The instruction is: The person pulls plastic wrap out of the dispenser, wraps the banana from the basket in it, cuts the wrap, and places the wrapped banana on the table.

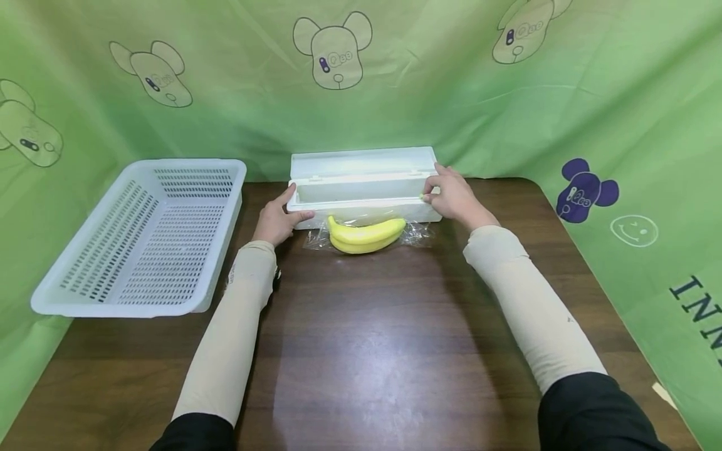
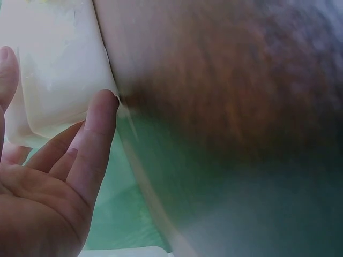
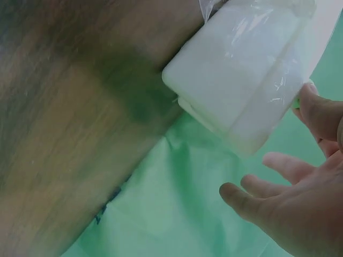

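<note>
A white plastic wrap dispenser (image 1: 361, 205) lies lengthwise near the back of the table, its lid (image 1: 363, 161) raised. My left hand (image 1: 275, 222) holds its left end, thumb on the front and the other fingers along the end. At the front edge's right end, my right hand (image 1: 455, 197) pinches a small green slide cutter (image 3: 296, 103) between thumb and forefinger; its other fingers are spread apart in the right wrist view. Yellow bananas (image 1: 366, 237) lie against the dispenser's front, with clear plastic wrap (image 1: 417, 235) under and beside them.
At the left stands a white slotted basket (image 1: 222, 275) with nothing in it. A green printed cloth (image 1: 395, 113) hangs behind the table and along both sides. The brown wooden table (image 1: 366, 351) extends toward me in front of the bananas.
</note>
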Demonstrator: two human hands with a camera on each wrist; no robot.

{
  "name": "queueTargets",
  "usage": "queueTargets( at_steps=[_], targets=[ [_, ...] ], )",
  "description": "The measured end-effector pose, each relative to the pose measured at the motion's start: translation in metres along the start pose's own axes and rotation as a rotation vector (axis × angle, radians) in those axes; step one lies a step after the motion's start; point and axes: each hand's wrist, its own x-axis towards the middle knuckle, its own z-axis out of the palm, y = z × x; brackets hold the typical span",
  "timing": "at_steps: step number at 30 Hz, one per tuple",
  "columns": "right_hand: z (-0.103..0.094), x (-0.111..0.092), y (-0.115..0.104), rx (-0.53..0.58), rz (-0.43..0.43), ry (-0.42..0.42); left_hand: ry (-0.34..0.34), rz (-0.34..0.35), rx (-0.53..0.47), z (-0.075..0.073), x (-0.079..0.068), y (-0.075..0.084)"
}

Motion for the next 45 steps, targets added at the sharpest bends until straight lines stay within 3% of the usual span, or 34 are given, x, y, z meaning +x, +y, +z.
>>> queueTargets(
  at_steps=[7, 21, 27, 33, 36, 39, 42, 45],
  targets=[
    [-0.007, -0.005, 0.009, -0.019, 0.027, -0.012, 0.001, 0.004, 0.006, 0.002, 0.001, -0.001],
    [-0.013, -0.017, 0.021, -0.151, 0.015, 0.073, -0.013, 0.004, 0.008, 0.002, 0.0, -0.001],
    [-0.008, -0.022, 0.022, -0.223, -0.017, 0.136, -0.013, 0.01, 0.005, 0.0, -0.001, 0.001],
    [0.004, -0.029, 0.026, -0.173, 0.015, 0.177, -0.036, 0.031, 0.061, -0.001, -0.003, 0.001],
    [0.014, -0.033, 0.021, -0.163, 0.005, 0.164, -0.017, 0.068, 0.099, 0.001, -0.006, 0.001],
    [0.023, -0.034, 0.012, -0.21, -0.067, 0.169, 0.058, 0.132, 0.089, 0.002, -0.011, 0.004],
    [0.031, -0.033, 0.005, -0.314, -0.157, 0.241, 0.131, 0.222, 0.061, 0.004, -0.014, 0.009],
    [0.036, -0.033, 0.001, -0.426, -0.212, 0.329, 0.151, 0.282, 0.051, 0.007, -0.015, 0.013]
  ],
)
